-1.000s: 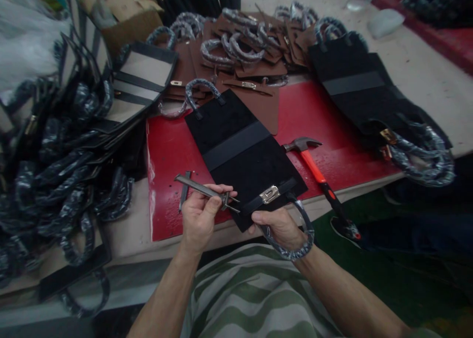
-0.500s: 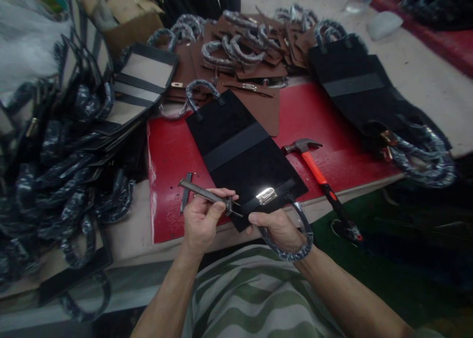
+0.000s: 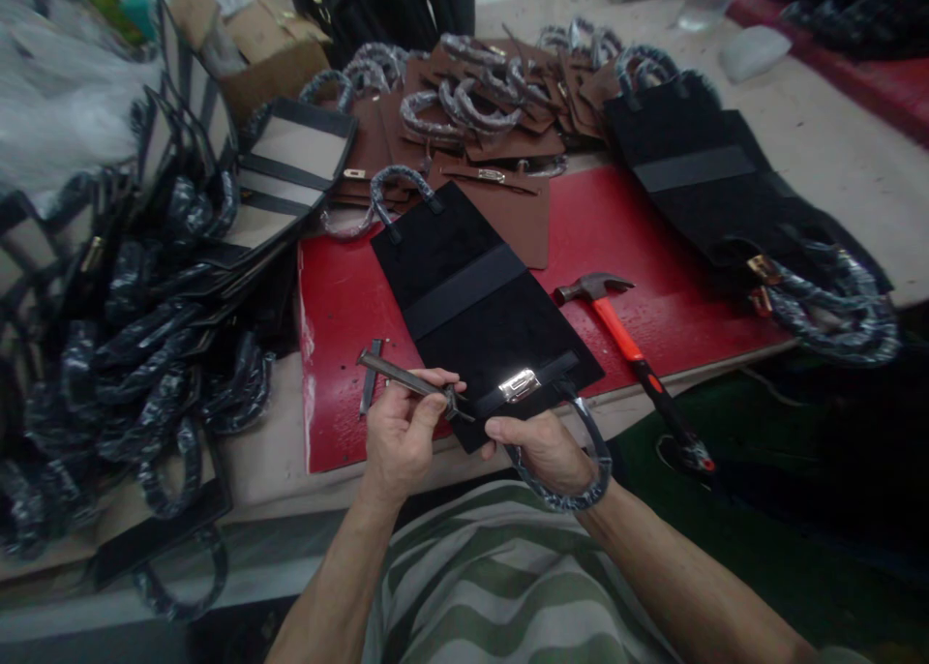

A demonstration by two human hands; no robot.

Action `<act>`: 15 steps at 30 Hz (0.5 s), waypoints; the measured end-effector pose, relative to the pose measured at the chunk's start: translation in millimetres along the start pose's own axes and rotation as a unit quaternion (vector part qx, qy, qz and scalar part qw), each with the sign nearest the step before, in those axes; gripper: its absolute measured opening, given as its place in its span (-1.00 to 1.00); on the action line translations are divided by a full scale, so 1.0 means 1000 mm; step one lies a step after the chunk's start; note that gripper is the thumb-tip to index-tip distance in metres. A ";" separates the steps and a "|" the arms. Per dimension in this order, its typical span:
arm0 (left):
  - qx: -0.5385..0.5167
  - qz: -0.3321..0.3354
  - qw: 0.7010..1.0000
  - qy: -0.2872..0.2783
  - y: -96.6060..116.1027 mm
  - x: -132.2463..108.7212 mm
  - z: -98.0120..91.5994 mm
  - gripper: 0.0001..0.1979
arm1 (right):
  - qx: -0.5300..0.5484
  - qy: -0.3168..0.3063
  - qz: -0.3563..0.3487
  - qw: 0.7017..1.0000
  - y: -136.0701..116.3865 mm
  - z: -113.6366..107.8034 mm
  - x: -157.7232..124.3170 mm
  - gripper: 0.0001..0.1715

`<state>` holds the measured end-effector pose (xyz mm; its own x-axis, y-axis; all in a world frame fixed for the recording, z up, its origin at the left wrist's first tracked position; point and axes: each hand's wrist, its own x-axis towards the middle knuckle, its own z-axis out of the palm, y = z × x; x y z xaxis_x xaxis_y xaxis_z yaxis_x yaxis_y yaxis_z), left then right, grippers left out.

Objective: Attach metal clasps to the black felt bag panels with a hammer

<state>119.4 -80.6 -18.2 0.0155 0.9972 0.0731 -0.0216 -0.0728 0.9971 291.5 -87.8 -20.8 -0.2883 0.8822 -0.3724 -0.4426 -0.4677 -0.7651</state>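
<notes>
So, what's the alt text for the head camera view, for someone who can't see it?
A person's left hand holds a metal tool near a black bag panel that the right hand holds, on a red mat beside a hammer.

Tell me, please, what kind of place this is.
Probably a handbag workshop or small factory. Brown leather pieces with wrapped handles lie in piles, a hammer lies on the red mat, and the left hand holds a metal tool at a black bag panel that the right hand grips.
</notes>
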 end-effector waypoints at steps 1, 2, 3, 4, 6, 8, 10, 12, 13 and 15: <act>0.024 0.008 1.000 -0.005 0.002 0.000 0.000 -0.87 | 0.000 0.003 -0.001 1.000 -0.001 0.001 0.000 -0.84; 0.048 0.016 0.999 -0.009 0.004 0.001 0.001 -0.87 | -0.001 0.005 -0.001 1.000 -0.002 0.002 0.001 -0.83; 0.073 0.021 0.997 -0.012 0.005 0.001 0.001 -0.87 | -0.001 0.006 0.001 1.000 -0.003 0.002 0.001 -0.82; 0.096 0.025 0.995 -0.013 0.005 0.002 0.001 -0.87 | -0.004 0.005 0.009 1.000 -0.004 0.002 0.001 -0.80; 0.126 0.023 0.992 -0.010 0.005 0.005 0.002 -0.87 | -0.016 0.003 0.055 0.998 -0.003 0.000 0.002 -0.73; 0.128 0.008 0.992 -0.006 0.002 0.007 0.003 -0.86 | -0.030 0.013 0.108 0.994 -0.002 -0.003 0.003 -0.66; 0.109 -0.010 0.994 -0.005 0.000 0.009 0.003 -0.86 | -0.033 0.024 0.134 0.990 0.000 -0.007 0.003 -0.61; 0.075 -0.025 0.997 -0.001 -0.001 0.011 0.003 -0.85 | -0.024 0.026 0.133 0.990 0.000 -0.009 0.003 -0.59; 0.053 -0.031 0.998 0.001 -0.001 0.011 0.003 -0.85 | -0.017 0.022 0.131 0.991 0.000 -0.009 0.003 -0.58; 0.015 -0.038 0.999 0.003 -0.001 0.012 0.002 -0.84 | -0.007 0.006 0.122 0.993 -0.001 -0.010 0.002 -0.59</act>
<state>122.0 -68.1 -18.1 0.0095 0.9999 -0.0031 0.0096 0.0030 0.9999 299.7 -85.0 -26.1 -0.3745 0.7437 -0.5537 -0.3498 -0.6664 -0.6584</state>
